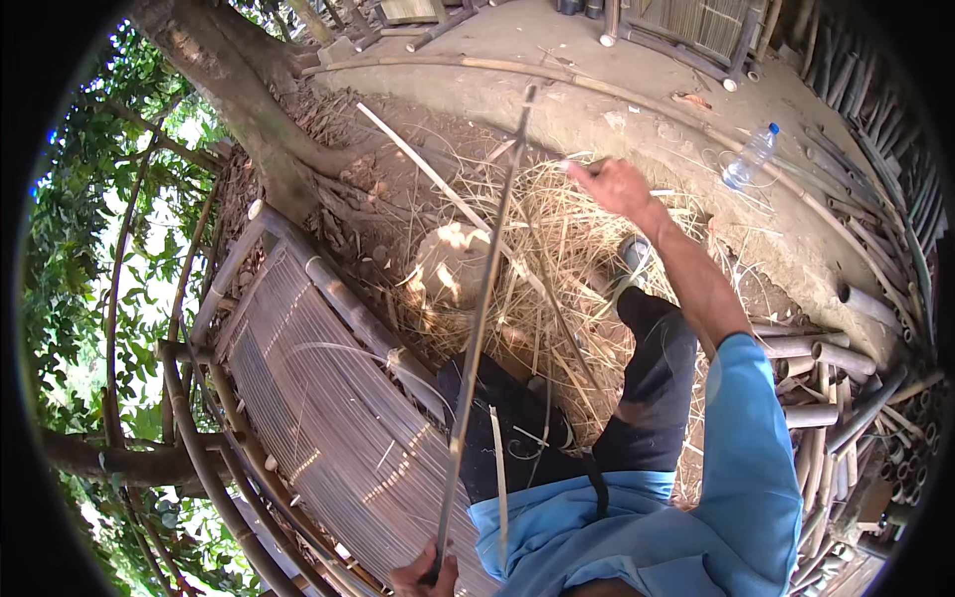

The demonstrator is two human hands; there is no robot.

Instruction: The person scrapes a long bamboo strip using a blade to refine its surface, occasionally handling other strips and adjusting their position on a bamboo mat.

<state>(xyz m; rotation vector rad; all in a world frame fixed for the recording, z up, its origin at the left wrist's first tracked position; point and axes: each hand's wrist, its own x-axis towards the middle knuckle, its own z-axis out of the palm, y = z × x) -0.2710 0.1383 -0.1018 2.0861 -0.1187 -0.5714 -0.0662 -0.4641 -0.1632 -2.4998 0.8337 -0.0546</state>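
The left hand grips the strip at its lower end. The right hand is curled, right of the strip's upper end; whether it holds anything cannot be told.

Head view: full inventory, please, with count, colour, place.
long strip: one, brown, centre
pale strips: at least two, cream, lap, upper centre
shavings: many, straw-coloured, centre
rounded block: one, tan, centre
bottle: one, clear, blue-capped, upper right
slatted bench: one, brown, left
tree trunk: one, brown, upper left
foliage: much, green, far left
bamboo poles: many, brown-grey, right side
slatted panel: one, tan, top right
shirt: one, blue, bottom
trousers: one pair, black, lower centre
left fingers: one set, bare, bottom, around long strip
right fingers: one set, bare, upper centre
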